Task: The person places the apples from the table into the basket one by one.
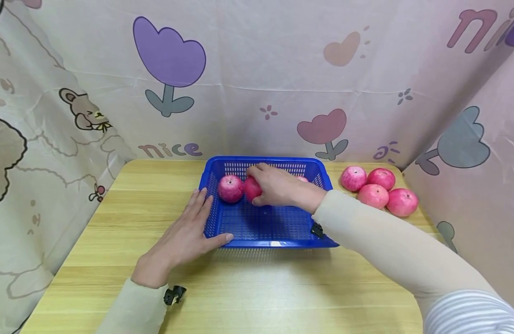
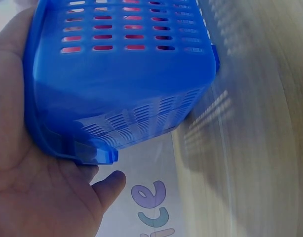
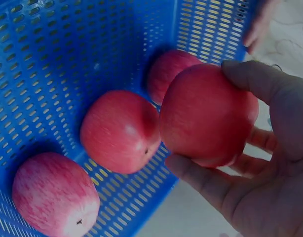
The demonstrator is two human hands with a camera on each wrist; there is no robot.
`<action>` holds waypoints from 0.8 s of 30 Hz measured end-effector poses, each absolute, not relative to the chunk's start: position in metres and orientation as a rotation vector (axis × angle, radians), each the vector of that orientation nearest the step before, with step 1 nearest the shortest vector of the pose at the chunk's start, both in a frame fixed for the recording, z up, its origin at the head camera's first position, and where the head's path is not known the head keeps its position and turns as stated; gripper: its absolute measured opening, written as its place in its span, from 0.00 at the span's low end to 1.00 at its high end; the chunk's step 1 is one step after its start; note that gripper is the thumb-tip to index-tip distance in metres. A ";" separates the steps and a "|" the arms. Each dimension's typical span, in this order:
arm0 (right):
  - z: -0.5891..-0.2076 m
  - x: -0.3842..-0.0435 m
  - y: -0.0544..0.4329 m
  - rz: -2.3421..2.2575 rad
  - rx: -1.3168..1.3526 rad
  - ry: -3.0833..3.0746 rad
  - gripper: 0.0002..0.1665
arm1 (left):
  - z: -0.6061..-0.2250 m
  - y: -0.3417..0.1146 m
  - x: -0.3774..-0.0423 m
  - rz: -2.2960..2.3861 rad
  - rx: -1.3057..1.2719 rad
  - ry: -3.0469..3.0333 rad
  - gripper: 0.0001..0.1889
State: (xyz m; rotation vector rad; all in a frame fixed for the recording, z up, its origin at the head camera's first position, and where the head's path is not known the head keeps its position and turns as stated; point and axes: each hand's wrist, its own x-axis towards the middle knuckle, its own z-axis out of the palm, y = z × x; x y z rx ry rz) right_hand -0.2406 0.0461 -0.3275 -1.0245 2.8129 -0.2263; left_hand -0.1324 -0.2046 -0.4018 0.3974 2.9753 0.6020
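A blue plastic basket (image 1: 265, 243) with slotted walls stands on the wooden table. My right hand (image 1: 278, 185) grips a red apple (image 3: 208, 116) over the basket, thumb and fingers around its sides. Three other apples sit inside: one apple (image 1: 230, 189) at the left, a middle apple (image 3: 121, 131), and a streaked apple (image 3: 55, 195). In the head view my right hand and forearm hide some of them. My left hand (image 1: 183, 236) rests along the basket's left side, fingers extended, its thumb at the front rim. In the left wrist view the palm lies against the rim.
To the right of the basket several apples (image 1: 374, 195) lie grouped on the table (image 1: 257, 292). A printed cloth (image 1: 257, 69) hangs behind and at both sides. A small black device (image 1: 175, 294) is by the left cuff.
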 end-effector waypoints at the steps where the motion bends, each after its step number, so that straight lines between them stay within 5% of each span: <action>1: -0.330 -0.241 0.045 -0.210 -1.037 2.799 0.43 | -0.402 -0.205 -0.133 0.600 0.397 2.973 0.65; 24: -0.361 -0.242 0.020 0.232 -1.255 2.745 0.42 | -0.402 -0.204 -0.134 0.592 0.405 2.965 0.66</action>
